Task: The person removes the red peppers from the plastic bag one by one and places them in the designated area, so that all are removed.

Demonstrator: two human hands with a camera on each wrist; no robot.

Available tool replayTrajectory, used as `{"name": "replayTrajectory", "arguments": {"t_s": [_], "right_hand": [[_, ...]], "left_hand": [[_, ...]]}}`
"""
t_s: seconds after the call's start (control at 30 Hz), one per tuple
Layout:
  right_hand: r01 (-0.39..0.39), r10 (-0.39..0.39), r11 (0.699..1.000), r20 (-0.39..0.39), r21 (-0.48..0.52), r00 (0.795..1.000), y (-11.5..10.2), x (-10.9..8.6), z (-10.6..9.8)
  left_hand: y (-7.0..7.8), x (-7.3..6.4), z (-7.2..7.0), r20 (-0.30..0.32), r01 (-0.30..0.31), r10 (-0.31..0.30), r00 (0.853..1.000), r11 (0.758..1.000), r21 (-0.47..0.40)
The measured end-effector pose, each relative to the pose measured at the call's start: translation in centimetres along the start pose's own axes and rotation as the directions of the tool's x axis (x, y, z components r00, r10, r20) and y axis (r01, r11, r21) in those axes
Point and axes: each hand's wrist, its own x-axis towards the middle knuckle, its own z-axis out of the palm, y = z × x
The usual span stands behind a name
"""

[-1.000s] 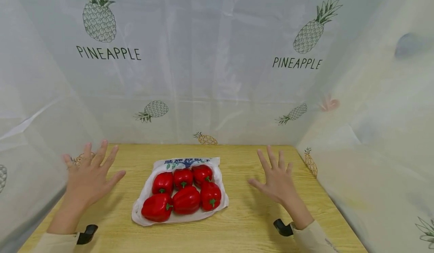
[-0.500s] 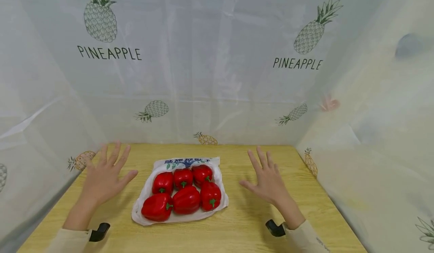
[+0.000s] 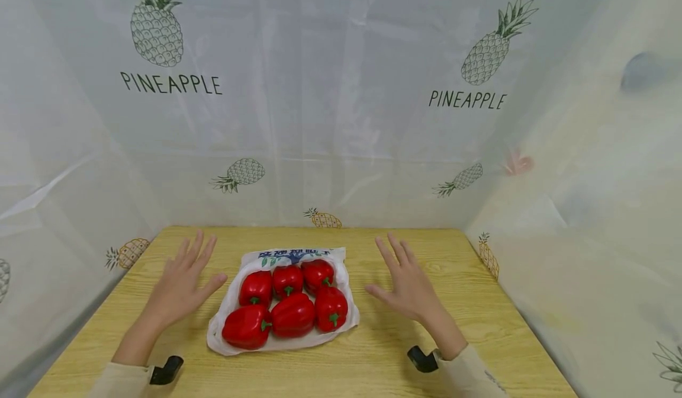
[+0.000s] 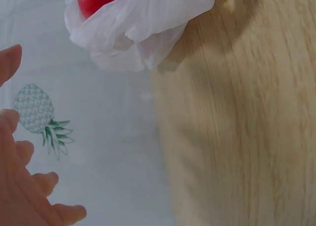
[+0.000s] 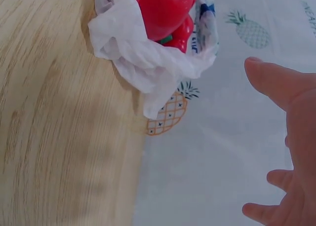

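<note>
pale sheet (image 3: 341, 119), printed with pineapples (image 3: 157, 35): it hangs behind the worktop and along both sides. worktop (image 3: 298, 377), of yellowish wood grain: it carries a white bag (image 3: 288, 344) near its middle, the crumpled edge turned up around its contents. left hand (image 3: 178, 288): poised to the left of the bag, fingers wide and nearly straight, holding nothing. right hand (image 3: 409, 291): much the same pose on the other side, fingers likewise wide and bare. both wrist views show a gap between hand and bag. peppers (image 3: 293, 316): six, red, lying in the bag in two rows of three. clips (image 3: 167, 371): black, one at each wrist. stems (image 3: 334, 319): green, the smallest parts shown. the step in hand is judged to be the reach, with contact not yet made; the next move would probably call for both hands to come inward together, the fingers narrowing on the bag's edges or on one pepper without rolling its neighbours
</note>
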Motion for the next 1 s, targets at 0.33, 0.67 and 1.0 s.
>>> {"name": "replayTrajectory", "arguments": {"t_s": [0.33,0.67,1.0], "right_hand": [[0.018,-0.019,0.996,0.015,0.090,1.000,-0.9,0.2,0.8],[0.024,-0.043,0.976,0.085,0.216,0.995,-1.8,0.6,1.3],[0.048,-0.083,0.955,0.106,0.292,0.991,-2.3,0.8,1.9]], "left_hand": [[-0.1,-0.2,0.7,0.048,0.016,-0.005,0.999,0.974,-0.226],[-0.8,-0.3,1.6,0.067,-0.013,0.046,0.997,0.902,-0.432],[-0.7,-0.4,2.4,0.083,-0.053,0.113,0.990,0.851,-0.523]]}}
